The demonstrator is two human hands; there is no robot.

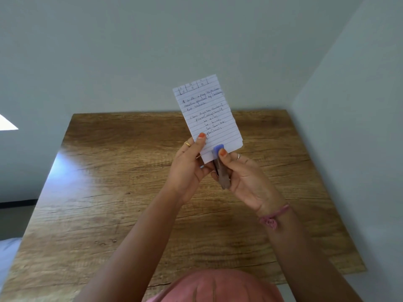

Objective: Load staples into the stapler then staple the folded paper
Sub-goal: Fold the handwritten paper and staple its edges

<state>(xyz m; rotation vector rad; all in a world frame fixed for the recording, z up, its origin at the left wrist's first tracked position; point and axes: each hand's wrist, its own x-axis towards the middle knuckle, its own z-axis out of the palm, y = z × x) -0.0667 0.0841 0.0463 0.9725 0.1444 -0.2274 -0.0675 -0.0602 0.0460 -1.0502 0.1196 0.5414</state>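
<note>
Between both hands, folded paper (207, 115) sits inside the stapler (220, 165).

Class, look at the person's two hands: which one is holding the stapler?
The right hand, with the pink thread bracelet, grips the small blue-tipped stapler. The left hand pinches the folded lined handwritten paper.

We see the wooden table (135, 192) bare on every side of our arms, so a hand can pass freely left, right and forward. Walls (349, 127) close the far edge and the right side. Above the table, only the raised paper (207, 110) and stapler (221, 168) stand in the way.
</note>
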